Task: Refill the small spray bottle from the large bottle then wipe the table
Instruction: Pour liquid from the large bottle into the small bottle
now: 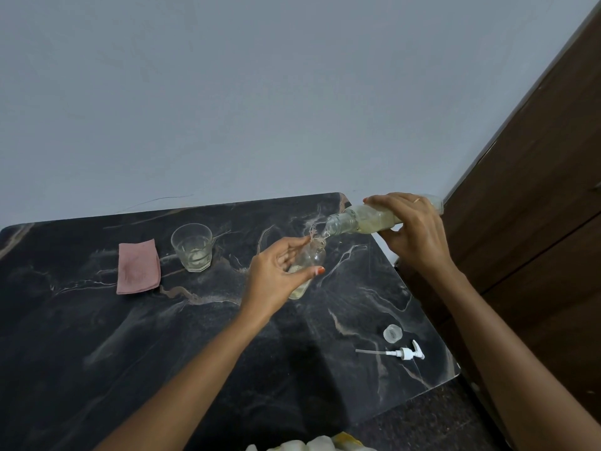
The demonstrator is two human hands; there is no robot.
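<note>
My left hand [279, 271] holds the small clear bottle [309, 265] upright on the dark marble table [162, 336], thumb and fingers around its body. A little pale liquid sits in its bottom. My right hand [413, 232] grips the large clear bottle [364, 221], tipped almost flat with its open mouth just above the small bottle's neck. Pale yellowish liquid fills the large bottle's lower side. The white spray pump [403, 353] lies on the table near the right edge, beside a clear cap [392, 332]. A folded pink cloth [138, 266] lies at the left.
A clear drinking glass [192, 247] stands between the cloth and the small bottle. A grey wall runs behind the table and a brown wooden door [536, 206] stands close on the right. The table's right edge lies near the pump.
</note>
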